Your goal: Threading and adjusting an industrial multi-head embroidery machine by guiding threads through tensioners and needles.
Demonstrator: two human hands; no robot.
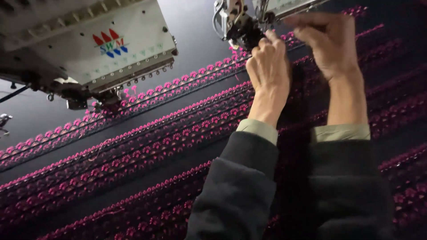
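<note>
dark embroidery head with needles [242, 27] gets fingertip work from left hand [268, 60] and right hand [328, 42], both pinched near it over pink-flowered black fabric [147, 133], seemingly threading; grip contents unclear.

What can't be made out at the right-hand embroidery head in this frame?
- Head view: needle area of the embroidery head is covered by the left hand.
- Whether the right hand pinches thread: too small, blurred.
- Head's upper body: cut off by the top edge.
- Dark fabric below: hidden by sleeves.
</note>
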